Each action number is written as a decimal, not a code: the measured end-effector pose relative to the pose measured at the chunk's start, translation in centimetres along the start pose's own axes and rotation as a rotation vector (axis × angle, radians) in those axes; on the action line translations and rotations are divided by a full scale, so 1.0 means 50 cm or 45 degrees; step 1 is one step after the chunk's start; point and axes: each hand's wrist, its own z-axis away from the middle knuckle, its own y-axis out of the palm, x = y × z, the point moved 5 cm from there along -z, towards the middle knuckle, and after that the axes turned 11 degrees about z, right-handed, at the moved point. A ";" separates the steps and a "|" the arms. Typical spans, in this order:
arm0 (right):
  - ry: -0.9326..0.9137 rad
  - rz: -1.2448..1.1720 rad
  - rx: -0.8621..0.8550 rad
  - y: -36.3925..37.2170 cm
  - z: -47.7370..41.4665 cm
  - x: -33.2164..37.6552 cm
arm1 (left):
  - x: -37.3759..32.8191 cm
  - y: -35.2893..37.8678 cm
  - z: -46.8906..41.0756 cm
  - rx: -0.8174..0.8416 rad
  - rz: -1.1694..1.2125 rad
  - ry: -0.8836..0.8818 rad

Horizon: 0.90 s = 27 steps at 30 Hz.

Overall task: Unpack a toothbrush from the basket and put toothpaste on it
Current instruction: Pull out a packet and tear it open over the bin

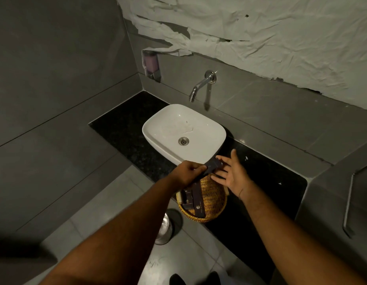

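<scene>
A round wicker basket point(213, 199) sits at the front edge of the black counter point(125, 128) and holds several dark boxes point(192, 201) with small light logos. My left hand point(187, 172) is shut on one dark box point(213, 164), held above the basket's far rim. My right hand point(232, 173) is beside it on the right with fingers spread, fingertips touching or nearly touching the held box. No bare toothbrush or toothpaste tube is in sight.
A white basin point(199, 153) stands just behind the basket, under a chrome wall tap point(201, 84). A soap dispenser point(150, 63) hangs on the wall at the left. A shiny metal bin point(164, 229) stands on the floor below the counter. Crumpled paper covers the wall above.
</scene>
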 end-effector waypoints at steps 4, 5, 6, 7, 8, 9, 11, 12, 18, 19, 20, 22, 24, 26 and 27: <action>0.159 0.189 0.133 0.002 -0.013 -0.012 | -0.051 -0.006 0.002 0.153 -0.493 -0.065; 0.176 0.222 0.144 0.008 -0.014 -0.018 | -0.066 -0.004 0.004 0.182 -0.575 -0.093; 0.192 0.232 0.142 0.014 -0.015 -0.024 | -0.078 0.000 0.006 0.221 -0.630 -0.138; 0.203 0.234 0.130 0.020 -0.014 -0.032 | -0.089 0.005 0.010 0.265 -0.672 -0.187; 0.203 0.244 0.105 0.025 -0.013 -0.039 | -0.100 0.012 0.016 0.305 -0.730 -0.229; 0.198 0.277 0.078 0.027 -0.014 -0.046 | -0.111 0.020 0.023 0.343 -0.825 -0.255; 0.185 0.358 0.089 0.035 -0.016 -0.063 | -0.132 0.039 0.036 0.418 -1.106 -0.266; 0.195 0.362 0.113 0.039 -0.018 -0.072 | -0.141 0.049 0.040 0.445 -1.245 -0.266; 0.167 0.330 0.284 0.053 -0.026 -0.103 | -0.177 0.073 0.040 0.395 -1.750 -0.163; 0.161 0.333 0.327 0.053 -0.029 -0.109 | -0.181 0.075 0.040 0.370 -1.807 -0.125; 0.171 0.336 0.372 0.053 -0.029 -0.116 | -0.185 0.076 0.039 0.340 -1.853 -0.095; 0.218 0.349 0.430 0.051 -0.026 -0.129 | -0.191 0.075 0.038 0.273 -1.900 -0.075; 0.242 0.393 0.434 0.046 -0.025 -0.141 | -0.190 0.070 0.039 0.223 -1.921 -0.088; 0.255 0.432 0.403 0.038 -0.025 -0.151 | -0.185 0.068 0.040 0.198 -1.963 -0.093; 0.263 0.436 0.385 0.035 -0.025 -0.156 | -0.180 0.067 0.039 0.191 -1.995 -0.082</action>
